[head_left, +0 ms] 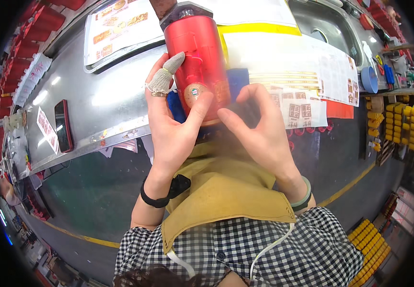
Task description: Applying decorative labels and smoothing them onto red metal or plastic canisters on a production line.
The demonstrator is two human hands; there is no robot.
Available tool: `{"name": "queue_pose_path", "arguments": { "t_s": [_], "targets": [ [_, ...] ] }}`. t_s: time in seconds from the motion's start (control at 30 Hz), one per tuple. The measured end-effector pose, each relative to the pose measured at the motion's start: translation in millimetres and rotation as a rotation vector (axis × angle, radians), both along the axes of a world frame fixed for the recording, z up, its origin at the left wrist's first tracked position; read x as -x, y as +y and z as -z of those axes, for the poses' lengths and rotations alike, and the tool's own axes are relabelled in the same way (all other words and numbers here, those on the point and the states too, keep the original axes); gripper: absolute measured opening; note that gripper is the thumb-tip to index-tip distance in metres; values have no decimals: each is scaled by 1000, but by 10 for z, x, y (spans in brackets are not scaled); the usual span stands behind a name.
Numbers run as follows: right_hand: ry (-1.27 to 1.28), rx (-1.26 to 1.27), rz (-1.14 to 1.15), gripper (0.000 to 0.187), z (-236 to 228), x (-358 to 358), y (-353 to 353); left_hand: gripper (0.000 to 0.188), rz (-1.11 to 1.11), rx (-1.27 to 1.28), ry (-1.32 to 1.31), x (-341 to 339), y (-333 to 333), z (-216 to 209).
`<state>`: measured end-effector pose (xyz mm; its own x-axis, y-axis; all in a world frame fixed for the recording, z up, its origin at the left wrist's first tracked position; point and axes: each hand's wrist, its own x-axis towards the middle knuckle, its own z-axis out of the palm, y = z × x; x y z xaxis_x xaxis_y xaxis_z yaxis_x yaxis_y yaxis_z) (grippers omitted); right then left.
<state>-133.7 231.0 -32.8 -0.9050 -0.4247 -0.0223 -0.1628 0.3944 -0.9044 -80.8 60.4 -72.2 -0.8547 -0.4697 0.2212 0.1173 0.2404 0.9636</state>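
A shiny red cylinder (206,40) stands out in front of me, with a round gold label (195,93) low on its face. My left hand (168,112) grips its left side, thumb on the label. A grey knitted cover (164,76) wraps the left index finger. Just off the cylinder's lower right, my right hand (262,126) holds nothing I can see, its thumb and bent index finger apart. Something blue (238,82) shows behind the cylinder, and a dark metal piece (188,12) sits at its top. The cylinder's bottom is partly hidden and blurred.
Sheets of printed stickers (304,111) lie right of the cylinder on the metal table (80,103). A tray (121,62) with a printed sheet is at the left, nearer a phone (64,125). A sink (322,28) and blue bowl (369,79) lie far right.
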Motion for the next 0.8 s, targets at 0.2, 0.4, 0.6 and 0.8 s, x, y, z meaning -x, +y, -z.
{"name": "queue_pose_path", "arguments": {
  "t_s": [0.2, 0.4, 0.6, 0.8],
  "targets": [
    [-20, 27, -10, 35, 65, 19, 9, 68, -5, -16, -20, 6, 20, -20],
    [-193, 37, -10, 30, 6, 6, 64, 80, 33, 36, -36, -2, 36, -38],
    [-211, 201, 51, 12, 64, 105, 238, 91, -13, 533, 18, -149, 104, -181],
    [277, 257, -4, 28, -42, 299, 131, 48, -102, 952, 96, -322, 142, 117]
  ]
}}
